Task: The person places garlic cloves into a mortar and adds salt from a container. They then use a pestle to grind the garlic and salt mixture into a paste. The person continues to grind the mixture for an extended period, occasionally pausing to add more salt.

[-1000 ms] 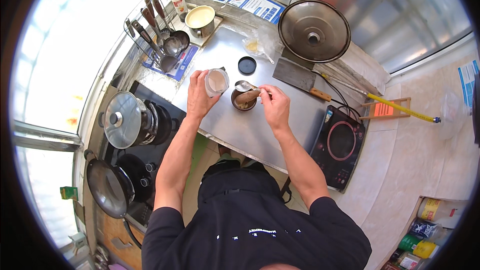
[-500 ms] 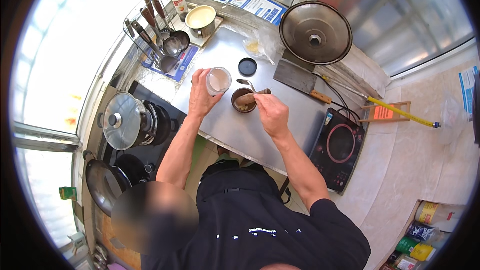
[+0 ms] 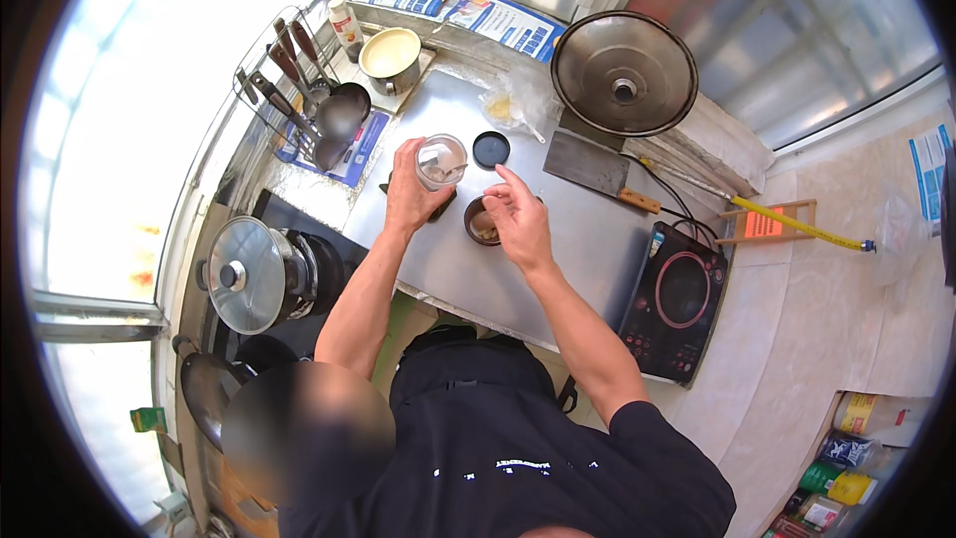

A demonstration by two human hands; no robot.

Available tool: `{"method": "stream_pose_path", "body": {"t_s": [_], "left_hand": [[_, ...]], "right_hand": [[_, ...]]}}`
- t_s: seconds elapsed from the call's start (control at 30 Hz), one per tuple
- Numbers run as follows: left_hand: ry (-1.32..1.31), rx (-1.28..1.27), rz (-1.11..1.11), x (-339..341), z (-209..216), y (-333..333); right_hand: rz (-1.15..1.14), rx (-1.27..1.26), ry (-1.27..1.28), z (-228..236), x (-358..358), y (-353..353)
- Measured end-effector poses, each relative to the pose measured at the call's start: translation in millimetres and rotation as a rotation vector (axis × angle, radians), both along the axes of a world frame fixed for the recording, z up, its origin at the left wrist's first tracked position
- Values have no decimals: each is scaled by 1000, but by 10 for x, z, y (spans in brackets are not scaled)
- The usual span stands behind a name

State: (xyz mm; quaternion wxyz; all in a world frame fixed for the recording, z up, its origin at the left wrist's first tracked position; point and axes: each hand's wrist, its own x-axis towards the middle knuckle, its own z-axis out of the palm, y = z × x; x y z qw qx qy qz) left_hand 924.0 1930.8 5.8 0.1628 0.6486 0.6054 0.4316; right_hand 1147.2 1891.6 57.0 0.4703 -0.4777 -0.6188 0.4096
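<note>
My left hand (image 3: pixel 406 194) is wrapped round a clear jar (image 3: pixel 430 151), held up over the metal worktop. Inside the jar lies a small spoon (image 3: pixel 455 171), and some pale stuff shows through the wall. With fingers apart and nothing in them, my right hand (image 3: pixel 520 224) hovers over a small brown mortar (image 3: pixel 471 227). Pale bits sit in the bottom of this mortar. A wooden pestle (image 3: pixel 485 225) stands in it, mostly hidden by my right hand. Just beyond the right fingertips lies a round black lid (image 3: pixel 491 149).
A cleaver (image 3: pixel 588 164) and a plastic bag (image 3: pixel 513 100) lie at the back of the metal worktop (image 3: pixel 578 259). An induction cooker (image 3: pixel 677 299) stands right; a lidded pot (image 3: pixel 244 274) stands left. A utensil rack (image 3: pixel 289 90), enamel mug (image 3: pixel 390 58) and large pan lid (image 3: pixel 625 75) line the back.
The spoon has gone from my right hand into the jar. The right fingers have opened and reached slightly forward. My left hand keeps hold of the jar.
</note>
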Motion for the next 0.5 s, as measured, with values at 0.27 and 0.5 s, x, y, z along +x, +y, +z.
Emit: {"method": "stream_pose_path", "body": {"t_s": [0.27, 0.5], "left_hand": [[-114, -124, 92, -108, -312, 580], [-177, -233, 81, -69, -635, 970]], "right_hand": [[-497, -4, 93, -327, 510, -36], [-445, -346, 97, -953, 727, -71]]}}
